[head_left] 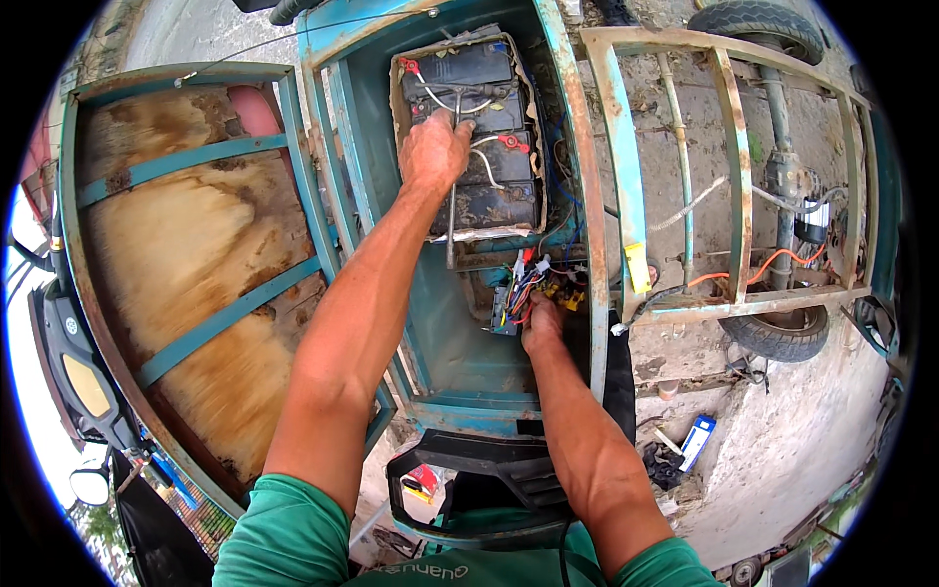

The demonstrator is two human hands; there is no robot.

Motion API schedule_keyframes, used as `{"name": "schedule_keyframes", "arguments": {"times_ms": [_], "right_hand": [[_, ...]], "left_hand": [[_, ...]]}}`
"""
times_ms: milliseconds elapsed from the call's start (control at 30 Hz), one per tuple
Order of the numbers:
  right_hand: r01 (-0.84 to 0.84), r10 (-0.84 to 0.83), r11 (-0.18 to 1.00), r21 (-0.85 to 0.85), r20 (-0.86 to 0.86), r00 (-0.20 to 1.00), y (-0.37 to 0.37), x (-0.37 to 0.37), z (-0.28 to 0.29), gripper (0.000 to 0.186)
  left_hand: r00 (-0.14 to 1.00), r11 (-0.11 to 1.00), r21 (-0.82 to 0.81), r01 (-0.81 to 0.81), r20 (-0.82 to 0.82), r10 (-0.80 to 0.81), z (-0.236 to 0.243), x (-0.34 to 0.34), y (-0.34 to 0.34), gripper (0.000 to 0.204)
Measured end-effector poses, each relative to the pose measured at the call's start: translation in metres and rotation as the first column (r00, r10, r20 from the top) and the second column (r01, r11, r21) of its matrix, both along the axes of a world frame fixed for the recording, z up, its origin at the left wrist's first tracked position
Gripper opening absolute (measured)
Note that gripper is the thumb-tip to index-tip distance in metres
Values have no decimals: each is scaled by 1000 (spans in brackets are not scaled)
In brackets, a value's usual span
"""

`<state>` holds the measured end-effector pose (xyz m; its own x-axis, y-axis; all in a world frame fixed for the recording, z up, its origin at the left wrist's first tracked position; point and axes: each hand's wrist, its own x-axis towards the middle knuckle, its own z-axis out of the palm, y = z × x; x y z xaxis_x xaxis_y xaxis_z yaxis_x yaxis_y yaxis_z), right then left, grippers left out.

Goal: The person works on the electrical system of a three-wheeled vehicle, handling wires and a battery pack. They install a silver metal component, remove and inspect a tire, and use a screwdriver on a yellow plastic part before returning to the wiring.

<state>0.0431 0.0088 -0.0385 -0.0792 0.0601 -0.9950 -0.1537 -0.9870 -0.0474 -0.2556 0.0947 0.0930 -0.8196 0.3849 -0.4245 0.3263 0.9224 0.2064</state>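
I seem to be partway through the wiring in the rusty teal metal compartment (pixel 460 377) of this small vehicle. My left hand (pixel 433 149) lies fingers curled on the dusty black batteries (pixel 484 132) at the compartment's far end, near a white cable (pixel 486 166) — whether it grips anything I cannot tell. My right hand (pixel 541 323) is closed into the bundle of coloured wires (pixel 523 284) nearer me; next probably comes careful sorting of single leads.
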Motion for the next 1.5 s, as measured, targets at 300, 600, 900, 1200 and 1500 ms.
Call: {"name": "schedule_keyframes", "arguments": {"times_ms": [300, 600, 900, 1200, 1500], "right_hand": [[-16, 16, 999, 39, 0, 1000, -7, 2, -6, 12], [88, -94, 992, 93, 57, 994, -11, 3, 2, 18], [86, -85, 996, -1, 155, 984, 1, -3, 22, 26], [197, -194, 979, 58, -50, 980, -10, -3, -6, 12], [118, -120, 993, 26, 55, 991, -1, -8, 13, 28]], "left_hand": [[996, 997, 65, -48, -71, 52, -12, -19, -1, 39], [660, 846, 413, -337, 745, -101, 23, 160, -31, 21], [638, 815, 1, 579, 621, -454, -65, 186, -45, 27], [557, 678, -61, 732, 627, -545, -68, 169, -24, 33], [477, 651, 109, 751, 592, -650, -60, 162, -30, 34]]}}
